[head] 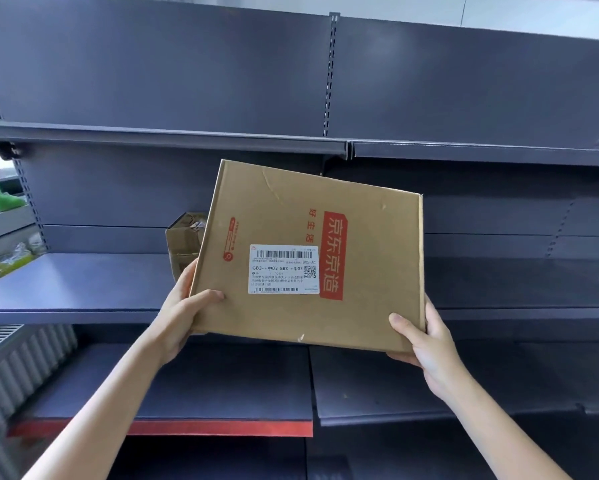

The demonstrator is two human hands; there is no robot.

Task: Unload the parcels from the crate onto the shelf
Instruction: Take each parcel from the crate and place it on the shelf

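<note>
While held aloft, parcel (312,258) tilted.

Two bare forearms reach up from the bottom of the view, no sleeves, watches or bracelets on them. The left hand (180,317) and right hand (426,344) wear no gloves or rings; fingernails are short and unpainted.

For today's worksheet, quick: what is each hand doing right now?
Left hand: closed on the flat brown cardboard parcel, at its lower left corner.
Right hand: closed on the same parcel's lower right corner.
</note>
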